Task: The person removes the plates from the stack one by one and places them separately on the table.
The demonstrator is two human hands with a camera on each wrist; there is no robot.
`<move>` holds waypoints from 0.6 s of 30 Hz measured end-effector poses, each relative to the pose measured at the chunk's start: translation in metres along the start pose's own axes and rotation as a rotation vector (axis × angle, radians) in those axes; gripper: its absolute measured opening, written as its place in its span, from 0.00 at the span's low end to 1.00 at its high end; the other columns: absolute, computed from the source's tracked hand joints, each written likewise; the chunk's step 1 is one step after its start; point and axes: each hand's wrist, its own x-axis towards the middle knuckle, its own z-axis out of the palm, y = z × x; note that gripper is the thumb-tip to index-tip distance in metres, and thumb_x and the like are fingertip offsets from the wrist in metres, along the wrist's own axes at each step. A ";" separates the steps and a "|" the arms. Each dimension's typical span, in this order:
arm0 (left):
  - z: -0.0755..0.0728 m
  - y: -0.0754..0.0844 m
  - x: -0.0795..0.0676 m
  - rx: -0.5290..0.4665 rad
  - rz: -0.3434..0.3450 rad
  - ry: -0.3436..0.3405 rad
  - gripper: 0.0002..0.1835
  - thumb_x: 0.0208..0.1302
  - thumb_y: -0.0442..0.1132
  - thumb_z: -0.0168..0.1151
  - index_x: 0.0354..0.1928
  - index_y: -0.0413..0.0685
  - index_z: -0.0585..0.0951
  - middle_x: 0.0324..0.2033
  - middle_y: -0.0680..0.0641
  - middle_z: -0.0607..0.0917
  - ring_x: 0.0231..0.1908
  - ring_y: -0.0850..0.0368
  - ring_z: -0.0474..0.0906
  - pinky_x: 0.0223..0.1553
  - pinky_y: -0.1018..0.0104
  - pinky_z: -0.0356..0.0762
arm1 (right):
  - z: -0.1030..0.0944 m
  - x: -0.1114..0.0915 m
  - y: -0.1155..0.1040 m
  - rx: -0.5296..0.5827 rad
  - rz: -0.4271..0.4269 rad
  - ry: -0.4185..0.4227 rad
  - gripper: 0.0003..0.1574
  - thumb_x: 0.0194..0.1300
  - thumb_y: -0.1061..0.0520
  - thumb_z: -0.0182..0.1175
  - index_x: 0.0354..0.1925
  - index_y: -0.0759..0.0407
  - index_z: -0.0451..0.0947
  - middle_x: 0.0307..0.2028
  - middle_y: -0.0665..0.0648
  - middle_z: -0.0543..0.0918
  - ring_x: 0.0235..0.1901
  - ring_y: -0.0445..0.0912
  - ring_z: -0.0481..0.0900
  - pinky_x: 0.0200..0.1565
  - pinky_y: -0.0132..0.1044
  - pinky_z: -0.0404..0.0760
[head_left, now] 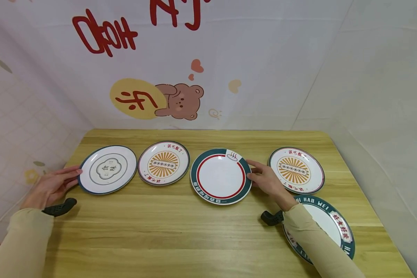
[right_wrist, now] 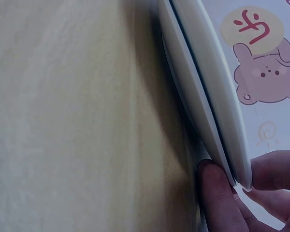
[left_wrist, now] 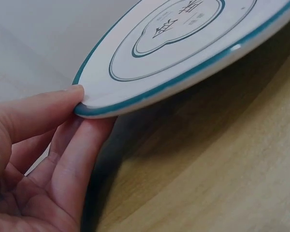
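At the left of the head view, my left hand (head_left: 53, 183) pinches the near-left rim of a white plate with a blue edge (head_left: 107, 185). The left wrist view shows the thumb (left_wrist: 63, 101) over that rim and fingers beneath it, with the plate's edge raised above the wood. My right hand (head_left: 265, 177) grips the right rim of a plate with a dark green band and red ring (head_left: 222, 175). In the right wrist view two stacked plate rims (right_wrist: 208, 82) lie between the fingers; the lower plate is hidden from above.
A sunburst plate (head_left: 163, 181) sits between the held plates, another sunburst plate (head_left: 295, 187) right of my right hand. My right forearm partly covers a large green-rimmed plate (head_left: 349, 247). All are on a wooden table (head_left: 180, 235) against a decorated wall (head_left: 264, 104).
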 end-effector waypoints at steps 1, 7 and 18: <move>0.000 0.000 0.000 -0.001 0.001 -0.001 0.18 0.73 0.22 0.56 0.34 0.46 0.92 0.34 0.51 0.91 0.37 0.58 0.89 0.42 0.65 0.89 | 0.000 0.000 0.000 -0.001 -0.002 -0.001 0.35 0.76 0.64 0.57 0.77 0.61 0.64 0.60 0.74 0.76 0.49 0.53 0.83 0.48 0.37 0.88; 0.003 -0.002 -0.001 0.049 0.023 0.016 0.17 0.73 0.25 0.59 0.34 0.50 0.92 0.34 0.54 0.90 0.37 0.61 0.88 0.42 0.68 0.88 | 0.000 0.000 0.000 -0.012 -0.011 -0.005 0.35 0.76 0.64 0.57 0.77 0.61 0.64 0.60 0.74 0.76 0.49 0.53 0.84 0.47 0.35 0.88; 0.012 -0.009 -0.004 0.261 0.163 0.066 0.16 0.73 0.31 0.62 0.34 0.60 0.92 0.34 0.63 0.88 0.36 0.70 0.85 0.39 0.76 0.85 | -0.001 0.001 0.000 -0.027 -0.020 -0.002 0.34 0.76 0.64 0.57 0.77 0.61 0.65 0.59 0.74 0.77 0.49 0.53 0.83 0.48 0.36 0.88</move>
